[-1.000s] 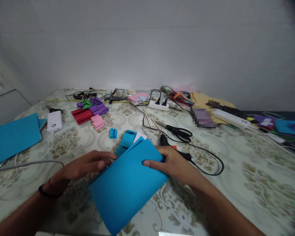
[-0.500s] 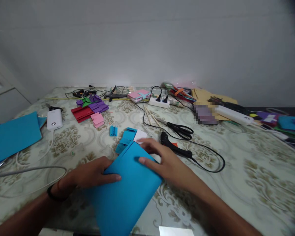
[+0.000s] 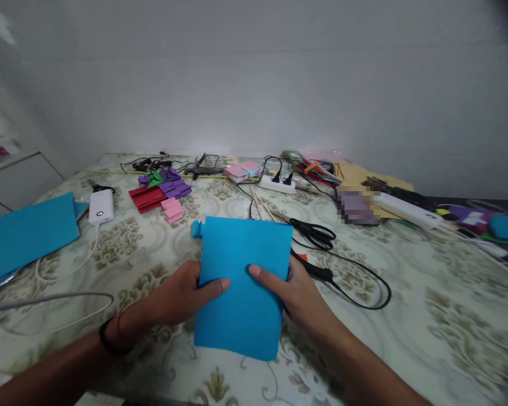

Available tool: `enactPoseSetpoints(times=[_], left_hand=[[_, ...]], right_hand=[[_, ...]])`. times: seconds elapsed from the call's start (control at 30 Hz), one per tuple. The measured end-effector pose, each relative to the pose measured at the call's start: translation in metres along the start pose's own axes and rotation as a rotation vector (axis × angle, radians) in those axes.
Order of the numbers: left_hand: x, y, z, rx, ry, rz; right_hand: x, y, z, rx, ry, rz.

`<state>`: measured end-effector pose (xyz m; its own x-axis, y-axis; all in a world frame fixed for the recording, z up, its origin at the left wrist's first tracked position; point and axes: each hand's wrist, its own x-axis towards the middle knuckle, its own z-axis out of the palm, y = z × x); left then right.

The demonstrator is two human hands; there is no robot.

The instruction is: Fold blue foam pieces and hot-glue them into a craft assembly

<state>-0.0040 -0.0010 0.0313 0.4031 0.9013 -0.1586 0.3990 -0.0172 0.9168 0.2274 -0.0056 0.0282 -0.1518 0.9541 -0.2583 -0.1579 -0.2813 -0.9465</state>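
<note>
Both of my hands hold a blue sheet of paper (image 3: 243, 248) above the table, its broad face toward me. My left hand (image 3: 190, 290) grips the left edge, thumb on the front and fingers hidden behind. On the opposite edge, my right hand (image 3: 290, 285) has the same hold. A small folded blue paper piece (image 3: 196, 229) peeks out past the sheet's upper left corner. Just right of the sheet lie black-handled scissors (image 3: 313, 232) and a black glue gun (image 3: 317, 270), partly covered by the sheet and my hand.
Folded red paper (image 3: 146, 199), purple paper (image 3: 175, 186) and pink paper (image 3: 173, 210) lie at the back left. A white power bank (image 3: 101, 206) sits near more blue sheets (image 3: 38, 234). Behind is a white power strip (image 3: 278, 183) with black cords. A yellow envelope (image 3: 364, 176) lies at the back right.
The blue sheet has turned from a tilt to nearly upright and now hides the folded blue pieces and white paper behind it. My right hand has shifted to its right edge.
</note>
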Motion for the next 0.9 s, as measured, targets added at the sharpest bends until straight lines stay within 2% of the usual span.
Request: enactPoseSetpoints(times=[0.1,0.23,0.4,0.6,0.7,0.9], left_hand=[[-0.002,-0.003,0.001,-0.101,-0.073,0.038],[-0.008,-0.004,-0.003,-0.172,-0.115,0.005],[-0.013,0.0,-0.002,-0.25,-0.049,0.033],[-0.007,-0.006,-0.006,-0.347,0.193,0.277],[-0.005,-0.012,-0.008,-0.351,0.226,0.364],[-0.003,-0.014,-0.007,-0.283,0.3,0.434]], right_hand=[[0.0,0.0,0.0,-0.052,-0.001,-0.003],[-0.002,0.004,0.006,-0.118,-0.01,0.005],[-0.006,0.01,0.009,-0.173,0.013,0.051],[-0.004,0.008,0.002,-0.211,0.036,0.089],[-0.003,0.004,0.001,-0.238,0.059,0.093],[-0.003,0.002,0.001,-0.268,0.084,0.072]])
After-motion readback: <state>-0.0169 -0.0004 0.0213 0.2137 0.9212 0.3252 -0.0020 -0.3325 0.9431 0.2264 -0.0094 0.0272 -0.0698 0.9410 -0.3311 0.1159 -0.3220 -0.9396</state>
